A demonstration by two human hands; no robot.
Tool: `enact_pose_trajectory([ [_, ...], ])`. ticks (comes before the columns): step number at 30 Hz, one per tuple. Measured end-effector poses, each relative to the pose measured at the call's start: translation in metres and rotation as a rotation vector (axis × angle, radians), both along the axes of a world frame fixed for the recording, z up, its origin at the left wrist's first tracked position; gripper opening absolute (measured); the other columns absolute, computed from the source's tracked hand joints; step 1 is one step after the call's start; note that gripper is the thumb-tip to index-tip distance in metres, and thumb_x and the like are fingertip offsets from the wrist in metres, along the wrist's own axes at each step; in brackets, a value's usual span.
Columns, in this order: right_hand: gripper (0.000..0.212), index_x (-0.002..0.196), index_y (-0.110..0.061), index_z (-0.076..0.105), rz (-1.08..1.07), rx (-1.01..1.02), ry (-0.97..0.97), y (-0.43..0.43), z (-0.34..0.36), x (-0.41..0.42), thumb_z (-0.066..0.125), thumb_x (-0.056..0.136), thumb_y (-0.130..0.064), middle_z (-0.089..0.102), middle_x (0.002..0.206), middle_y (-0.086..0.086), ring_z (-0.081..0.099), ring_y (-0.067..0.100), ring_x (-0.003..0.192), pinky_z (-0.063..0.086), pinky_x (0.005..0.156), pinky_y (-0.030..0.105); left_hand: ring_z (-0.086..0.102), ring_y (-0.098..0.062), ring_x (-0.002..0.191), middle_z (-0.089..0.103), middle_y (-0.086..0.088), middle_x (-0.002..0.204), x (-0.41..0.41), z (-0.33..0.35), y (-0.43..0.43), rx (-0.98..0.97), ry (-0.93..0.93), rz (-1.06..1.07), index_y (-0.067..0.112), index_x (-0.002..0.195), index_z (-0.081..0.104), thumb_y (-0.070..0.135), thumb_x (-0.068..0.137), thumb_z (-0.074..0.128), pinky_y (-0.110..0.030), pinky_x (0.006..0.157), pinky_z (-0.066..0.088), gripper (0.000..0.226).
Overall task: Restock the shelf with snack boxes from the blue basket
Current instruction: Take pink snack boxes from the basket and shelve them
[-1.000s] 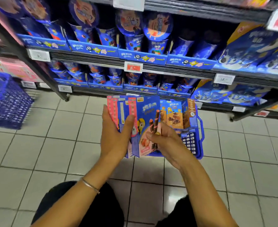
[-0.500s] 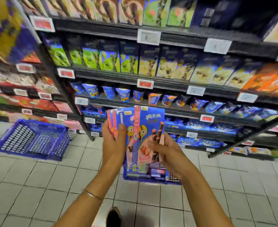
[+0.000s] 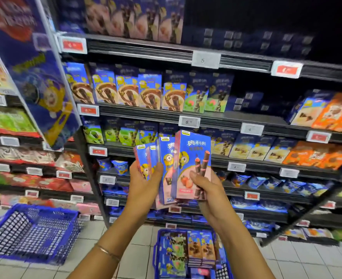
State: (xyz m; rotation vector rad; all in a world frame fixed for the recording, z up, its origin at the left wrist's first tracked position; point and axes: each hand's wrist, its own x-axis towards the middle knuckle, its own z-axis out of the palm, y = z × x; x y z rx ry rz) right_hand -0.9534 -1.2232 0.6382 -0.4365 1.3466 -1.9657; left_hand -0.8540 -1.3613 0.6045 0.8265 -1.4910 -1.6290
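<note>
Blue-and-pink snack boxes (image 3: pixel 193 158) sit fanned at centre: your left hand (image 3: pixel 143 186) grips several, and your right hand (image 3: pixel 206 190) pinches the front one. These await the shelf (image 3: pixel 146 114) at 12 o'clock; the blue basket (image 3: pixel 155 256) at 6 o'clock holds many more.

This is a supermarket snack aisle. Dark metal shelves (image 3: pixel 146 115) rise in tiers on the far side, each packed with outward-facing rows of identical snack boxes (image 3: pixel 150 91). White and red price tags (image 3: pixel 188 121) clip along every shelf edge. On the near tiled floor (image 3: pixel 307 264) sit 2 baskets: a left basket (image 3: pixel 45 244) of blue mesh and a blue basket (image 3: pixel 155 258) filled with boxed stock.
</note>
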Motion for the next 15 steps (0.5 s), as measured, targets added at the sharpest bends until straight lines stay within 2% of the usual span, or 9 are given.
enact_pose_trajectory([
  [2,0.044,0.117,0.001,0.06,-0.022,-0.013,0.021,-0.014,0.016,-0.002,0.073,0.079,-0.019,0.071,0.099,0.018,0.067,0.035,0.093,0.056,0.085,0.052,0.073,-0.014,0.116,0.074,0.005,0.126,-0.004,0.012,-0.011,0.013,0.06,-0.078,0.018,0.146,0.049,0.036,0.085,0.088,-0.024,0.09,0.059,0.075],
  [4,0.055,0.126,0.001,0.058,-0.019,-0.013,0.032,-0.029,0.033,-0.008,0.073,0.078,-0.022,0.07,0.109,0.026,0.066,0.044,0.104,0.048,0.098,0.061,0.075,-0.007,0.109,0.077,0.012,0.119,-0.01,0.03,-0.024,0.016,0.113,-0.091,0.02,0.145,0.049,0.046,0.069,0.098,-0.02,0.083,0.06,0.095],
  [5,0.057,0.128,-0.001,0.058,-0.01,-0.015,0.046,-0.037,0.043,-0.012,0.073,0.078,-0.023,0.069,0.115,0.027,0.064,0.047,0.109,0.047,0.101,0.062,0.075,-0.008,0.108,0.077,0.013,0.117,-0.014,0.041,-0.032,0.009,0.143,-0.073,0.02,0.143,0.051,0.051,0.065,0.098,-0.021,0.082,0.06,0.096],
  [7,0.053,0.127,-0.006,0.059,0.016,-0.029,0.098,-0.055,0.065,-0.02,0.073,0.08,-0.025,0.069,0.121,0.024,0.064,0.044,0.116,0.047,0.104,0.061,0.075,-0.016,0.111,0.077,0.006,0.121,-0.024,0.062,-0.046,-0.015,0.21,-0.021,0.023,0.138,0.056,0.053,0.06,0.09,-0.035,0.091,0.061,0.09],
  [9,0.045,0.126,-0.007,0.059,0.05,-0.066,0.165,-0.073,0.086,-0.033,0.071,0.085,-0.023,0.07,0.121,0.019,0.067,0.037,0.113,0.051,0.102,0.053,0.074,-0.021,0.115,0.076,0.003,0.126,-0.035,0.083,-0.062,-0.063,0.276,0.033,0.025,0.136,0.058,0.051,0.063,0.087,-0.047,0.099,0.059,0.083],
  [12,0.029,0.121,-0.008,0.059,0.101,-0.124,0.259,-0.099,0.117,-0.053,0.065,0.094,-0.018,0.071,0.108,0.012,0.07,0.026,0.096,0.056,0.085,0.037,0.07,-0.029,0.123,0.073,-0.005,0.134,-0.051,0.113,-0.084,-0.129,0.348,0.108,0.018,0.143,0.054,0.047,0.068,0.085,-0.058,0.107,0.054,0.086],
  [14,0.025,0.118,-0.006,0.057,0.13,-0.159,0.284,-0.115,0.134,-0.066,0.06,0.097,-0.018,0.066,0.098,0.014,0.065,0.03,0.091,0.054,0.084,0.04,0.07,-0.034,0.122,0.074,-0.008,0.131,-0.06,0.132,-0.098,-0.178,0.378,0.127,0.018,0.139,0.056,0.044,0.073,0.084,-0.061,0.106,0.053,0.076],
  [15,0.024,0.113,-0.006,0.057,0.14,-0.174,0.306,-0.122,0.143,-0.072,0.061,0.096,-0.021,0.063,0.091,0.012,0.063,0.029,0.087,0.055,0.08,0.039,0.072,-0.031,0.118,0.076,-0.006,0.127,-0.063,0.142,-0.105,-0.21,0.374,0.14,0.02,0.134,0.059,0.044,0.074,0.083,-0.058,0.103,0.056,0.069],
])
